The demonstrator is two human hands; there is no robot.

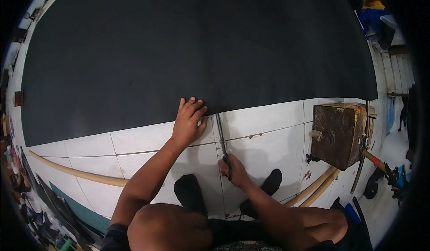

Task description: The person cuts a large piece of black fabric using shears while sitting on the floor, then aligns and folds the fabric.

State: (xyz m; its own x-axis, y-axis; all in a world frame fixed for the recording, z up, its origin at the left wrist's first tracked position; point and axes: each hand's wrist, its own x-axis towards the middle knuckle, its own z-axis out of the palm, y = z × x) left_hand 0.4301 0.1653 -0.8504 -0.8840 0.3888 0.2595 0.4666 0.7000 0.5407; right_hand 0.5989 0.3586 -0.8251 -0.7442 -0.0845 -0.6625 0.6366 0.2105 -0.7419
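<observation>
Far across the tiles (268, 116) lies the black sheet (201, 40), which I judge limp and best held by its near edge. Left hand (189, 122): fingers spread, resting on that edge. Right hand (235, 170): fingers curled round scissors (223, 145), tip at the edge.

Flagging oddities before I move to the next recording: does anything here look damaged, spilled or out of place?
Small brown patches mark the white tiles right of the scissors; they break the plain surface and could be chips or stains. The brown box looks scuffed. I see no spill.
</observation>
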